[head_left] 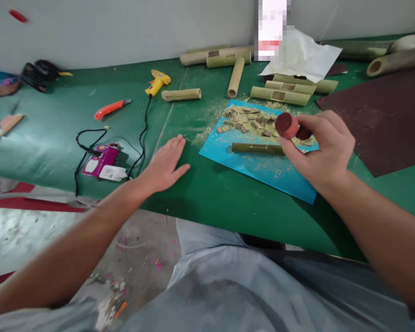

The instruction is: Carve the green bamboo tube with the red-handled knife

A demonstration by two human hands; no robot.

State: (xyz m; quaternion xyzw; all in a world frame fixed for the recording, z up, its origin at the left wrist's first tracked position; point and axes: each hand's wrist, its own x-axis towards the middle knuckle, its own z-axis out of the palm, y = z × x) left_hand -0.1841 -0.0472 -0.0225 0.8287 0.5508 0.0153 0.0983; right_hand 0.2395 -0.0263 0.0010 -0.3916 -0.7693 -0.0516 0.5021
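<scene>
Right grip (327, 145) holds reddish roll (286, 125) inside table edge (228, 226).

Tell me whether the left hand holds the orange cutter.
No, the orange cutter lies on the green table, apart from the open left hand.

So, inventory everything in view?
table: 1, green, centre
mat: 1, blue, on table
chips: many, tan, on mat
bamboo tube: 1, olive, on mat
other tubes: several, tan/green, table back
crumpled sheet: 1, white, back right
large sheet: 1, maroon, right
glue gun: 1, yellow, left
knife: 1, orange, left
box: 1, purple, left
plug: 1, white, by box
cords: several, black, left
clutter: several, mixed, far left
wall: 1, grey, back
floor: 1, grey, below
cylinder: 1, red, held
left hand: 1, beside mat
right hand: 1, holding cylinder
</scene>
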